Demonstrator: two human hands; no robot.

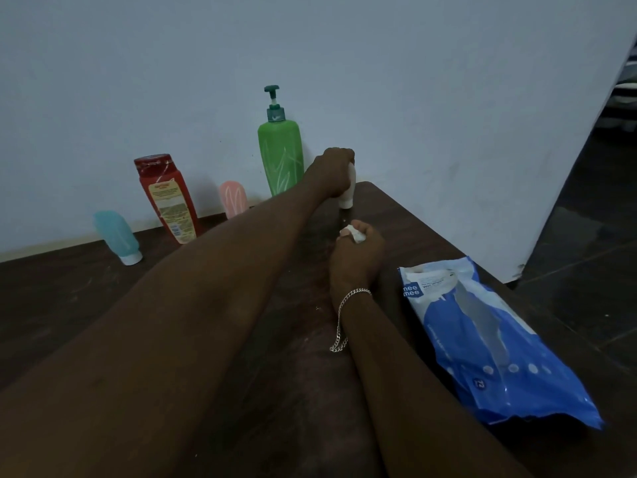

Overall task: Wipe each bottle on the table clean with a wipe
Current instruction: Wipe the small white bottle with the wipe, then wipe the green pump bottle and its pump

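Observation:
My left hand (332, 170) reaches far across the dark table (103, 305) and grips a small white bottle (347, 193) standing cap-down near the wall. Just in front of it, my right hand (356, 250) holds a crumpled white wipe (355, 234) in curled fingers, close to the table top. Along the wall stand a tall green pump bottle (281, 150), a red bottle (169, 198), a pink tube (233, 198) and a teal tube (117, 236).
A blue pack of wet wipes (489, 339) lies at the table's right edge. The white wall runs behind the bottles. To the right the table ends and a dark tiled floor (586, 253) lies below.

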